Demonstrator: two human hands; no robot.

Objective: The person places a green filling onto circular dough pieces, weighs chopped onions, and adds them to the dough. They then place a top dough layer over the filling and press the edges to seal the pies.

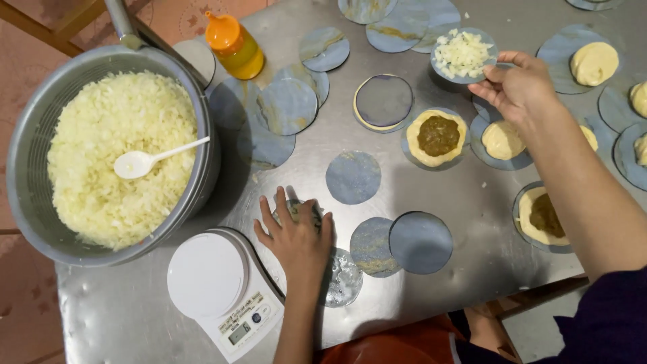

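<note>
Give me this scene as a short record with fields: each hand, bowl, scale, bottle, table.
left hand: flat on a grey disc near the table edge
right hand: pinching the rim of a grey disc heaped with chopped filling
bowl: full of chopped filling, white spoon in it
scale: white, nothing on it
bottle: orange, capped
table: steel

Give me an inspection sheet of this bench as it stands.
Surface: steel table, crumbs near the middle.
Job's things: disc of chopped filling; disc under the palm; dough round with brown filling.
Clutter: basin of chopped filling with white spoon, kitchen scale, orange bottle, bare discs.
Hands: left hand flat on a disc; right hand, fingers pinching the filled disc.
Cables: nothing seen.
Surroundings: tiled floor, wooden frame.
</note>
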